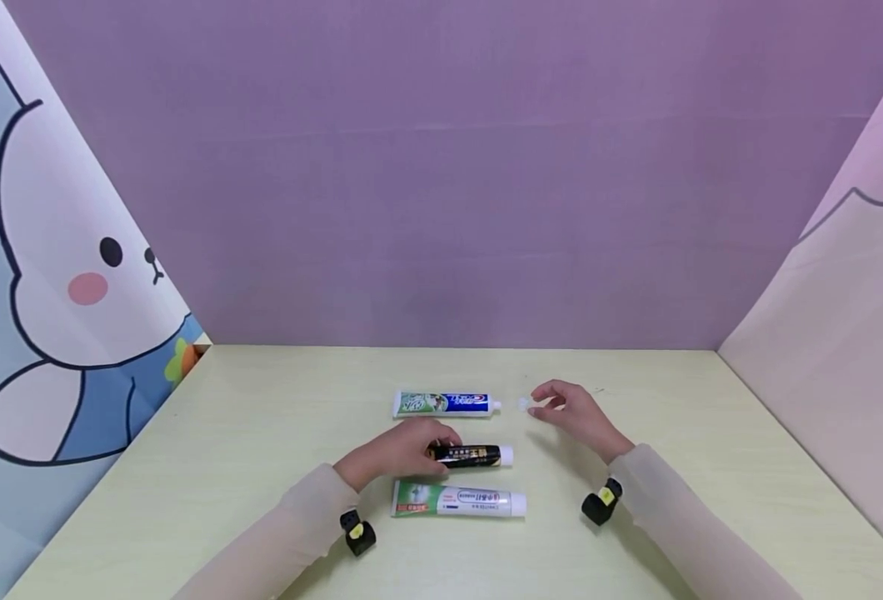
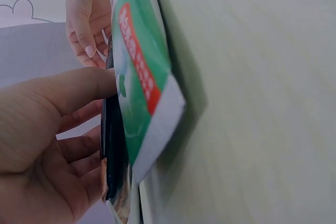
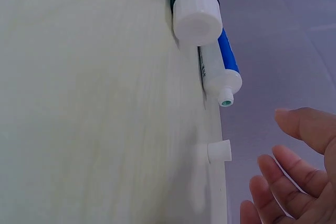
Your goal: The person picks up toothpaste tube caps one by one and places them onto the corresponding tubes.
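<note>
Three toothpaste tubes lie side by side. My left hand [image 1: 411, 447] holds the black toothpaste tube [image 1: 475, 456] in the middle near its tail end, thumb on the near side; its white cap [image 3: 198, 18] is on. Farther back, the blue-and-green toothpaste tube [image 1: 445, 405] has a bare nozzle [image 3: 226, 98]. Its small white cap [image 3: 219, 151] stands on the table to the right of that nozzle. Just beside the loose cap is my right hand [image 1: 572, 412], fingers parted and apart from it in the right wrist view. Nearest me lies the green-and-white toothpaste tube [image 1: 456, 500], capped.
The pale wooden table [image 1: 261, 467] runs back to a purple cloth wall [image 1: 441, 183]. A cartoon-printed curtain [image 1: 74, 333] hangs at the left and a pale pink one [image 1: 846, 333] at the right. Both wrists wear small black cameras [image 1: 599, 502].
</note>
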`<action>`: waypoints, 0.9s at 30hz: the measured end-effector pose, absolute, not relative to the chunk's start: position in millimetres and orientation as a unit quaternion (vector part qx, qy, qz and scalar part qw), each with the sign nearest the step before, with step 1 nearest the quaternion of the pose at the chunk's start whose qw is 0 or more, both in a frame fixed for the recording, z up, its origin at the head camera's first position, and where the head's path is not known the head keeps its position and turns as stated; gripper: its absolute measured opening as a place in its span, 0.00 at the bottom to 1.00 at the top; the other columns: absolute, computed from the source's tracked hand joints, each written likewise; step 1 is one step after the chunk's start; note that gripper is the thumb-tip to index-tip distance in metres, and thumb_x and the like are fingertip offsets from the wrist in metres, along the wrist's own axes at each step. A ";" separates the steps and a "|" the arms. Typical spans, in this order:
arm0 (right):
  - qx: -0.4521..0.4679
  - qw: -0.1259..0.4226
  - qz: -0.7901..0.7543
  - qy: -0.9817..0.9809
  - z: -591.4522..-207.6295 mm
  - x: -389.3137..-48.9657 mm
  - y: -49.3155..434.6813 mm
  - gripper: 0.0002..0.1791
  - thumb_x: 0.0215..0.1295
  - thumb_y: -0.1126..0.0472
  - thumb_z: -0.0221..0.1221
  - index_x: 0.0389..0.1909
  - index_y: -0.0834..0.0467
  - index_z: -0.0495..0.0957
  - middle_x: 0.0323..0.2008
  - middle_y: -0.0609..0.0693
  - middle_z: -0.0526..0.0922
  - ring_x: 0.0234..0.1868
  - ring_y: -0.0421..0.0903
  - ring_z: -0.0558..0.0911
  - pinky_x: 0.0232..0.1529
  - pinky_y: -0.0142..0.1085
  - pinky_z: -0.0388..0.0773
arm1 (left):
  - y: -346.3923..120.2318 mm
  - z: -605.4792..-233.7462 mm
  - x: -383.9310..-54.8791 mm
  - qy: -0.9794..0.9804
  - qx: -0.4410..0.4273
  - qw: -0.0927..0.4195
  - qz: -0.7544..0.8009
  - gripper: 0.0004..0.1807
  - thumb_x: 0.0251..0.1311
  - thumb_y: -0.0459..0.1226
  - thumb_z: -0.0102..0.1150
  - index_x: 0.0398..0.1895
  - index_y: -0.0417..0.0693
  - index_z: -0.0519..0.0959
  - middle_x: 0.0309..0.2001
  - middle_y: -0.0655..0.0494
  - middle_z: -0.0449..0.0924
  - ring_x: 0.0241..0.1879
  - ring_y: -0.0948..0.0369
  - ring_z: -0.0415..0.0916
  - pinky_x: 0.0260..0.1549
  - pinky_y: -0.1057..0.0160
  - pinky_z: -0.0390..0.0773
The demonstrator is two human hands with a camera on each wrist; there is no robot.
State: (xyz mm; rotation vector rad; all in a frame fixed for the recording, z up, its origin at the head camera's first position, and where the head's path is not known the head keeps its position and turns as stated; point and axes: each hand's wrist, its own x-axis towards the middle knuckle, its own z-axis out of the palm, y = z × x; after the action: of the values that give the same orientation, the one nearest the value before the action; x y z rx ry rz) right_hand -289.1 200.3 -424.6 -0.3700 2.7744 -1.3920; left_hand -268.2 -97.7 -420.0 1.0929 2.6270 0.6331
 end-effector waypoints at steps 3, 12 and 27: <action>-0.106 0.018 -0.449 0.887 -424.3 -291.4 200.4 0.19 0.58 0.60 0.64 0.47 0.64 0.75 0.45 0.58 0.79 0.43 0.49 0.76 0.40 0.37 0.72 | -98.0 -420.9 -268.4 0.895 0.377 0.108 0.214 0.21 0.52 0.38 0.67 0.52 0.49 0.79 0.47 0.61 0.80 0.43 0.67 0.73 0.47 0.65 0.72; -0.071 0.056 -0.466 0.880 -423.6 -295.4 200.5 0.23 0.57 0.59 0.65 0.51 0.65 0.72 0.48 0.58 0.77 0.45 0.50 0.75 0.43 0.38 0.73 | -99.5 -420.0 -267.9 0.896 0.378 0.107 0.208 0.22 0.52 0.38 0.68 0.52 0.50 0.79 0.47 0.61 0.79 0.46 0.65 0.73 0.49 0.63 0.72; -0.072 0.091 -0.476 0.872 -433.7 -302.7 201.9 0.23 0.56 0.61 0.66 0.51 0.63 0.73 0.51 0.58 0.76 0.49 0.51 0.75 0.51 0.45 0.71 | -99.2 -418.2 -267.4 0.896 0.367 0.123 0.219 0.21 0.51 0.37 0.68 0.52 0.51 0.79 0.47 0.61 0.79 0.46 0.65 0.73 0.50 0.63 0.72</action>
State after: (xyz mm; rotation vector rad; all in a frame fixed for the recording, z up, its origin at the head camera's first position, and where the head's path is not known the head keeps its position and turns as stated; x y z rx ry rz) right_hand -302.7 201.9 -433.7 -0.2140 2.5906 -1.4156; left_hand -267.4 -99.2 -418.2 1.0692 2.6124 0.6392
